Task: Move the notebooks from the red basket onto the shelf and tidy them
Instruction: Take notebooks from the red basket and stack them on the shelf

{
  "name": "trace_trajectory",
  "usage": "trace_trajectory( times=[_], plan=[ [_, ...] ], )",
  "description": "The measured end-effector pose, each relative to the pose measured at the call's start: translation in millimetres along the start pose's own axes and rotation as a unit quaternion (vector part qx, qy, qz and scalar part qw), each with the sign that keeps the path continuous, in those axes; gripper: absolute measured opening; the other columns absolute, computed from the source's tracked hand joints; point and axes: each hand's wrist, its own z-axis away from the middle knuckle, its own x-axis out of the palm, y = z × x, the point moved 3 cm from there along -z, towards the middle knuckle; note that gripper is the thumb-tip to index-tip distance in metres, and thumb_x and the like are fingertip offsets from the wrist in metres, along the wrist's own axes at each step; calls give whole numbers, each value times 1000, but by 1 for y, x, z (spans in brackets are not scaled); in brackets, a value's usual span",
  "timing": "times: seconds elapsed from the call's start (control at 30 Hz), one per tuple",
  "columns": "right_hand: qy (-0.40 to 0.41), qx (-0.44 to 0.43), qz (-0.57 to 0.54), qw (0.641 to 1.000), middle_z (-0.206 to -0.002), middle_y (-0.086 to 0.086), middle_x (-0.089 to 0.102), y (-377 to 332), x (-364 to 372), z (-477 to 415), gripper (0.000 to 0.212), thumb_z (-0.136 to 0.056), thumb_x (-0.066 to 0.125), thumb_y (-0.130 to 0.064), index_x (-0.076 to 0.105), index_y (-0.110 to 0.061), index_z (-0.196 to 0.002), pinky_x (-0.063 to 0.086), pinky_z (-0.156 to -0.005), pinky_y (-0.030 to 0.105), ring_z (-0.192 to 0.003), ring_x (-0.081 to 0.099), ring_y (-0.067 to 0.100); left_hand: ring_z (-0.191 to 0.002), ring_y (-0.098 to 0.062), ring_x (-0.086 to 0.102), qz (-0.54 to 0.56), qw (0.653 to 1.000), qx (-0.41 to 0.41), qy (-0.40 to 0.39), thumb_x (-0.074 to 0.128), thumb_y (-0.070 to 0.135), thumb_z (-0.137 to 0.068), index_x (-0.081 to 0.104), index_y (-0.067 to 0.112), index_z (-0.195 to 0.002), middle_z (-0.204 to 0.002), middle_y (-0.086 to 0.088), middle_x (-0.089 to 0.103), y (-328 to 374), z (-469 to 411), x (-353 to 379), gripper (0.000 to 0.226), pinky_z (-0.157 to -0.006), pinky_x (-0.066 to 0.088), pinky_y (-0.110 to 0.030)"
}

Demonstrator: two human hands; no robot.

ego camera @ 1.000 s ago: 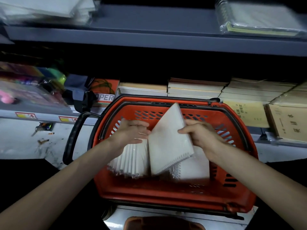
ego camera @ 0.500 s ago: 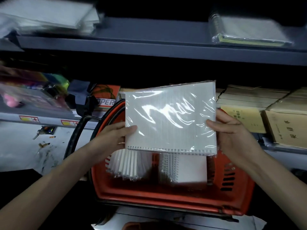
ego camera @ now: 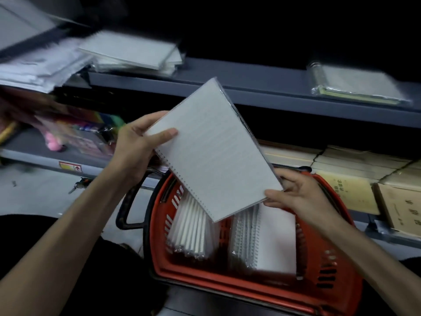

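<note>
Both hands grip one wrapped notebook (ego camera: 216, 151) above the red basket (ego camera: 250, 286); its long axis tilts toward the shelf's (ego camera: 250, 83) left stack (ego camera: 132, 53), left hand (ego camera: 136, 151) nearer.

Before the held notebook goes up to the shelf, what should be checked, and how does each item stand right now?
1. Both hands grip the notebook: ok, left hand at its upper left corner, right hand at its lower right.
2. Notebook clear of the red basket: ok.
3. Free space on the upper shelf: ok, bare stretch between the stacks.
4. Wrapping intact: cannot tell.
5. Notebooks left in the basket: not ok, two groups remain.
</note>
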Motion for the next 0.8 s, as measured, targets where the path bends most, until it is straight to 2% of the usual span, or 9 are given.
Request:
trace_trajectory(
  times=[0.1, 0.2, 0.3, 0.37, 0.47, 0.6, 0.67, 0.73, 0.8],
  plan=[
    [27, -20, -23, 999, -115, 5, 78, -5, 14, -4, 55, -92, 65, 10, 62, -21, -138, 63, -86, 39, -97, 77, 32, -104, -17, 73, 39, 999, 7, 16, 85, 8, -75, 66, 19, -137, -121, -4, 72, 19, -10, -5, 66, -85, 60, -30],
    [42, -51, -77, 995, -114, 11, 77, -23, 23, -6, 55, -94, 61, 8, 61, -22, -139, 64, -82, 38, -86, 78, 29, -116, -21, 72, 98, 995, 3, 34, 73, 14, -95, 44, 21, -156, -128, -8, 70, 34, -13, -15, 68, -94, 60, -42],
    [49, -65, -129, 988, -112, 14, 77, -48, 31, -12, 50, -96, 59, 5, 61, -19, -140, 65, -77, 33, -78, 78, 23, -116, -22, 73, -19, 999, -1, -38, 68, 26, -100, 38, 21, -160, -124, -5, 75, 36, 2, -12, 67, -96, 61, -48],
    [53, -71, -156, 984, -116, 14, 76, -66, 37, -18, 50, -96, 58, 4, 59, -16, -142, 65, -76, 32, -77, 77, 21, -109, -27, 76, -63, 993, -10, -97, 69, 21, -99, 43, 19, -157, -115, -11, 78, 37, 15, -8, 64, -92, 62, -49],
    [49, -84, -190, 977, -115, 13, 77, -97, 51, -35, 51, -97, 59, 3, 56, -14, -145, 64, -78, 33, -78, 78, 21, -97, -34, 77, -114, 983, 7, -146, 73, 7, -94, 51, 17, -149, -110, -14, 79, 50, 23, -3, 60, -81, 65, -42],
    [28, -111, -199, 973, -114, 13, 77, -137, 80, -65, 45, -99, 58, 2, 57, -12, -142, 64, -84, 36, -79, 78, 20, -78, -21, 74, -141, 985, 44, -93, 76, 0, -90, 44, 17, -154, -99, -9, 78, 67, 11, -22, 72, -63, 58, -26],
    [16, -120, -193, 974, -117, 15, 76, -149, 96, -82, 41, -100, 58, 0, 60, -12, -139, 63, -88, 37, -86, 79, 23, -87, -18, 75, -163, 982, 63, -68, 74, -4, -90, 43, 18, -155, -108, -4, 77, 76, 0, -37, 75, -71, 57, -22],
    [15, -127, -176, 976, -115, 16, 76, -157, 111, -98, 37, -100, 59, -2, 62, -14, -136, 63, -88, 37, -94, 78, 27, -105, -17, 75, -170, 980, 76, -62, 71, -7, -91, 45, 14, -154, -121, -4, 76, 88, -14, -49, 71, -85, 57, -21],
    [21, -139, -156, 978, -113, 16, 77, -166, 123, -118, 35, -101, 59, -3, 61, -12, -135, 63, -85, 34, -93, 78, 27, -107, -11, 74, -178, 979, 83, -56, 69, -11, -91, 48, 10, -150, -122, -3, 74, 99, -33, -59, 66, -88, 56, -19]
  ],
)
